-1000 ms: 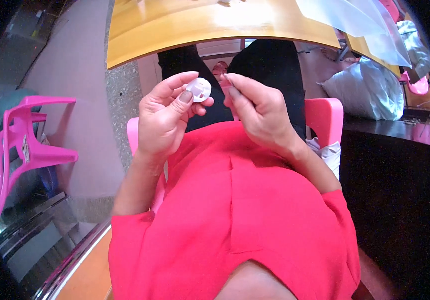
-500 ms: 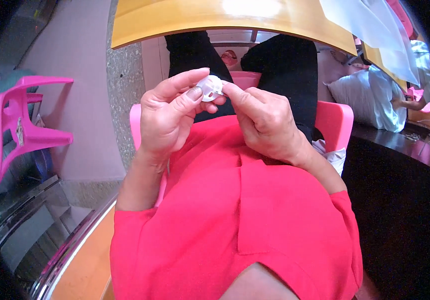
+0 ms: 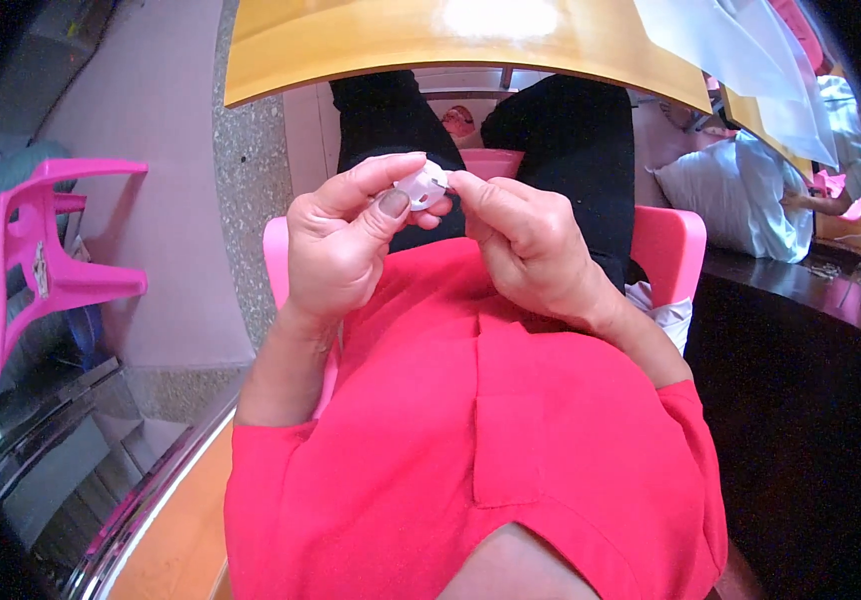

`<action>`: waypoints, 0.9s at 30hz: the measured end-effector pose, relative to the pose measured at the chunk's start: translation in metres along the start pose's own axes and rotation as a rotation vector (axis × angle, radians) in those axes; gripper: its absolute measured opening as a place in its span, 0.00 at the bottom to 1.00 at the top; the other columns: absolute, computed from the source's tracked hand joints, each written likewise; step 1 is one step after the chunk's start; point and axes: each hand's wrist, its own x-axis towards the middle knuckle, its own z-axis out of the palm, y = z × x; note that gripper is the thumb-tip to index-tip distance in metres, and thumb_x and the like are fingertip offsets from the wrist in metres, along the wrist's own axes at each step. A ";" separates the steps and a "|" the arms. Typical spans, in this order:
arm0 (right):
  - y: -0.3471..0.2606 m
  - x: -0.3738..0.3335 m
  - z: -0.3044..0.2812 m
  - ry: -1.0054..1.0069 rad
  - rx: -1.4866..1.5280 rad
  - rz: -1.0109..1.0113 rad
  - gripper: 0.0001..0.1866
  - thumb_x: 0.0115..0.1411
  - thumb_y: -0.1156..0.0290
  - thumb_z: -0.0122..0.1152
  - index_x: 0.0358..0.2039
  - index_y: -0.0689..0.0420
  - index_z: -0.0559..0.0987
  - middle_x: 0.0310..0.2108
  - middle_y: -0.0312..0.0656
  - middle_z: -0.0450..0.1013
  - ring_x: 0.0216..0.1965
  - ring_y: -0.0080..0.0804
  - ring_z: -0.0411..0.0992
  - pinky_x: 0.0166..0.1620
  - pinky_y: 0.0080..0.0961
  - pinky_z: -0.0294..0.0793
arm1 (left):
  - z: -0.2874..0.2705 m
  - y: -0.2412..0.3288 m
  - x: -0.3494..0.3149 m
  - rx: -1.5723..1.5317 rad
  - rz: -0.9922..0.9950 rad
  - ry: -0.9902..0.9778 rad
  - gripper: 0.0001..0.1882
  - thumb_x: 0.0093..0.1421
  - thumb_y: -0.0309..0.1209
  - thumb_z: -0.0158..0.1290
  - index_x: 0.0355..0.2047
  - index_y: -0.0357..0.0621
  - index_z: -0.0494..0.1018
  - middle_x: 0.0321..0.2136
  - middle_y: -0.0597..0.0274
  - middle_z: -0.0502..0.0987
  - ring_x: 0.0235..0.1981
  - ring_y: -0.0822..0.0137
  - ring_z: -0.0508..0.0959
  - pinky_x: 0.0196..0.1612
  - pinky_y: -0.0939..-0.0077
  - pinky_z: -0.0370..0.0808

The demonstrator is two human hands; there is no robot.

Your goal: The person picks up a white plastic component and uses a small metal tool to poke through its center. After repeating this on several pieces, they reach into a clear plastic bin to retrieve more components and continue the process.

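Between the thumb and fingers of my left hand (image 3: 346, 230) is a small round white plastic part (image 3: 423, 188) with openings in its face. The hand is closed around its left side. My right hand (image 3: 531, 235) meets the part from the right, with its index finger and thumb pinched together. A tiny dark, thin piece shows at the part's right edge, by the right fingertip. Whatever the right fingers pinch is too small to make out. Both hands are above my lap, in front of my red top (image 3: 431, 400).
A yellow wooden table (image 3: 371, 40) with translucent sheeting (image 3: 741, 60) on its right spans the far side. A pink plastic chair (image 3: 51, 260) lies at the left. Below the table is a pink tub (image 3: 491, 162). A white sack (image 3: 736, 195) and another person's arm (image 3: 831, 203) appear at the right.
The white part has turned a little in my left fingers, so its openings show less. Both hands stay in nearly the same place.
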 end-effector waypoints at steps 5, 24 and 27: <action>-0.002 -0.003 -0.004 -0.015 0.076 0.057 0.17 0.50 0.81 0.54 0.43 0.61 0.73 0.21 0.48 0.70 0.21 0.45 0.72 0.23 0.37 0.71 | 0.010 -0.001 0.000 -0.158 -0.054 0.131 0.15 0.62 0.21 0.48 0.49 0.31 0.70 0.40 0.46 0.77 0.38 0.60 0.79 0.43 0.71 0.78; -0.001 -0.001 -0.003 -0.048 0.239 0.192 0.11 0.55 0.80 0.51 0.39 0.62 0.75 0.23 0.51 0.73 0.24 0.44 0.74 0.25 0.34 0.71 | 0.011 -0.005 0.000 -0.051 -0.055 0.138 0.15 0.62 0.21 0.48 0.48 0.30 0.70 0.39 0.47 0.77 0.37 0.62 0.79 0.42 0.72 0.78; -0.001 -0.001 -0.003 -0.059 0.379 0.310 0.10 0.57 0.80 0.50 0.39 0.62 0.76 0.20 0.48 0.71 0.22 0.31 0.72 0.25 0.28 0.70 | 0.012 -0.006 0.001 -0.042 -0.032 0.140 0.15 0.62 0.21 0.48 0.49 0.30 0.70 0.39 0.47 0.77 0.37 0.61 0.79 0.42 0.71 0.78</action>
